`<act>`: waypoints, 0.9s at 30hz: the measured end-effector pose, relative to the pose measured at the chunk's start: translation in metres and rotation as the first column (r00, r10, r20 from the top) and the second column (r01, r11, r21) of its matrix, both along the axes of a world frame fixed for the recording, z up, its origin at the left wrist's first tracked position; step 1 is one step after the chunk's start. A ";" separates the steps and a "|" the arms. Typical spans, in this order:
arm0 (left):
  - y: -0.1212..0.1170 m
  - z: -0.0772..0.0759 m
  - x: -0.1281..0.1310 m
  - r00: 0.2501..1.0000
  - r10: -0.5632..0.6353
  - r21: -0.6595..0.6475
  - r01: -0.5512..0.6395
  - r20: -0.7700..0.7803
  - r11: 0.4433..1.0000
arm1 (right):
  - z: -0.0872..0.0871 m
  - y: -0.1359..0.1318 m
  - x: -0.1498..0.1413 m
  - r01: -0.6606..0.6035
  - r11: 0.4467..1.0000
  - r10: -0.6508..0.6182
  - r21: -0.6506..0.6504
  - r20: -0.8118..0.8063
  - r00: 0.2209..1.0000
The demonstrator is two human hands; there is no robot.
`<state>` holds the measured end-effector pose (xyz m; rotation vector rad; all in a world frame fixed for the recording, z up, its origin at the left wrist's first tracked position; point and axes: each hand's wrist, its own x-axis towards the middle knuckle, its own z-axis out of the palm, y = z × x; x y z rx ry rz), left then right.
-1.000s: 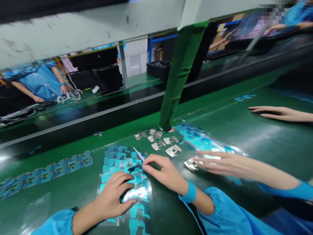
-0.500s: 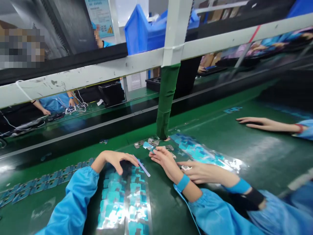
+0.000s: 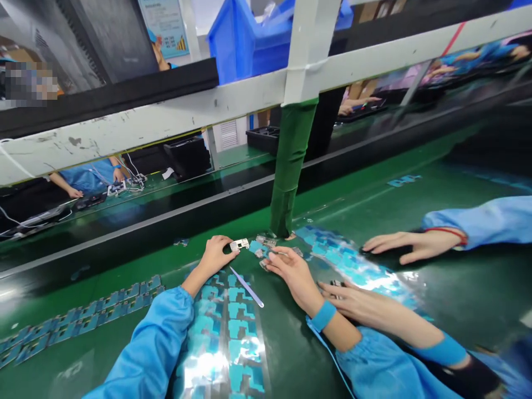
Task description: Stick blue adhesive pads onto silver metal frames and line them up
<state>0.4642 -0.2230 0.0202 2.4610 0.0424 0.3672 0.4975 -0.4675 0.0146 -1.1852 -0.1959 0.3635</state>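
My left hand (image 3: pixel 214 256) pinches a small silvery metal plate (image 3: pixel 240 244) between thumb and forefinger, above the far end of the sticker sheet. My right hand (image 3: pixel 293 274) is closed, its fingertips at a small piece of blue film (image 3: pixel 257 249). More metal plates (image 3: pixel 266 240) lie around that film by the post's foot, partly covered by my fingers. A pale purple plastic stick (image 3: pixel 248 288) rests on the sheet of blue stickers (image 3: pixel 241 332), below my left hand.
A co-worker's hand (image 3: pixel 357 302) with a metal part lies just right of my right hand. Another co-worker hand (image 3: pixel 409 244) reaches over a second sticker sheet (image 3: pixel 344 257). A green-wrapped post (image 3: pixel 291 166) rises ahead. Rows of blue-covered parts (image 3: pixel 83 313) lie left.
My left hand has moved right and forward and taken hold of a metal plate; the purple stick now lies on the sheet. The far right co-worker hand has come closer, over the second sheet.
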 end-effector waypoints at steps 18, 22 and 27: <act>-0.049 -0.014 -0.072 0.974 -0.160 -0.849 -0.052 -0.158 0.526 | 0.014 -0.008 -0.011 -0.118 0.935 0.219 -0.333 0.285 0.933; -0.049 -0.014 -0.073 0.964 -0.198 -0.857 -0.053 -0.178 0.513 | 0.014 -0.009 -0.009 -0.152 0.927 0.250 -0.343 0.262 0.932; -0.050 -0.012 -0.075 0.965 -0.207 -0.856 -0.033 -0.163 0.516 | 0.011 -0.010 -0.007 -0.186 0.922 0.271 -0.339 0.223 0.936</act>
